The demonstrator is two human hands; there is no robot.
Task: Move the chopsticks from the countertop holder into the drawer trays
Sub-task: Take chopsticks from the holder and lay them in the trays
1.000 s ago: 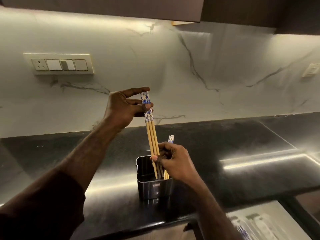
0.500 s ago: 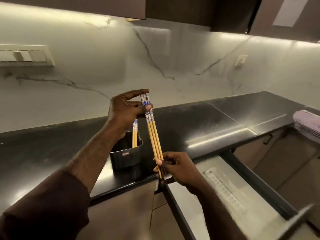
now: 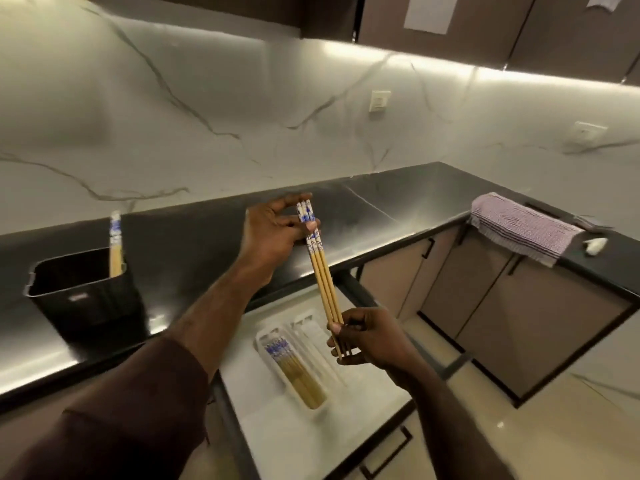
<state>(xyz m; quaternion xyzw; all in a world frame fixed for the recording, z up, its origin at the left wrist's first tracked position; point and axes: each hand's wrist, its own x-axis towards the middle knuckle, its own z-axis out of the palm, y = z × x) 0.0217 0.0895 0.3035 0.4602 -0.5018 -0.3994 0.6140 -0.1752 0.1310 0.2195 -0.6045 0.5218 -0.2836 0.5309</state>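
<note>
1. Above the open drawer (image 3: 304,441), both hands hold one bundle of chopsticks (image 3: 323,282) tilted, blue-patterned ends up and plain tips down.
2. Left hand (image 3: 273,233) grips the patterned upper end: its fingers (image 3: 292,202) are pinching the bundle against the thumb, index finger stretched over the top.
3. Right hand (image 3: 374,341) takes the lower end; its fingers (image 3: 349,358) are pinching the tips, curled close round them.
4. Below the bundle, a white tray (image 3: 277,368) lies in the drawer, and more chopsticks (image 3: 294,368) lie flat in its left compartment, patterned ends toward the surface (image 3: 381,199).
5. A second, clear tray (image 3: 311,327) lies just beside it on the right; what it holds cannot be told.
6. Left on the black surface stands the dark holder (image 3: 83,292), with a few chopsticks (image 3: 115,244) upright at its far right corner.
7. Right, where the surface turns, a striped cloth (image 3: 523,230) hangs over the edge, with a small white object (image 3: 595,244) near it.
</note>
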